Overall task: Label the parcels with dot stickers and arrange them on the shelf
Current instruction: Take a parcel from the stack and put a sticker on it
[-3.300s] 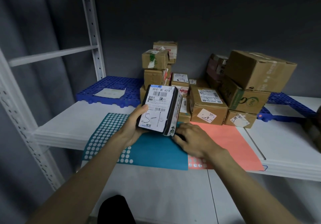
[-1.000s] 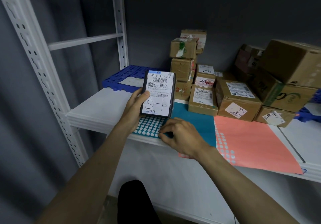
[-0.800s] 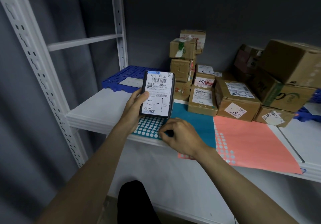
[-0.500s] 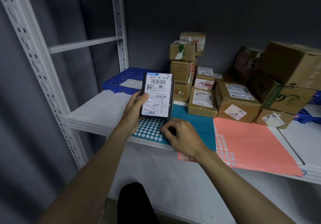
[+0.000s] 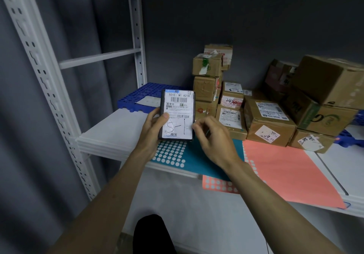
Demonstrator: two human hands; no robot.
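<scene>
My left hand [image 5: 152, 129] holds a small black parcel [image 5: 178, 113] upright above the shelf's front edge, thumb on its white shipping label marked "5-1". My right hand [image 5: 212, 139] is raised to the parcel's right edge with thumb and forefinger pinched at the label's lower right. I cannot see whether a sticker is between them. Under both hands lies a teal sheet of white dot stickers [image 5: 171, 153]. A coral sticker sheet [image 5: 285, 167] lies to its right.
Several brown cardboard parcels [image 5: 267, 123] are stacked on the white shelf [image 5: 114, 127] behind the sheets, with bigger boxes [image 5: 331, 80] at the right. A blue grid mat [image 5: 145, 94] sits at the back left. White perforated uprights [image 5: 49, 88] stand at the left.
My right hand has lifted off the teal sticker sheet and moved up to the parcel's label, fingers pinched. The left hand has kept the parcel steady.
</scene>
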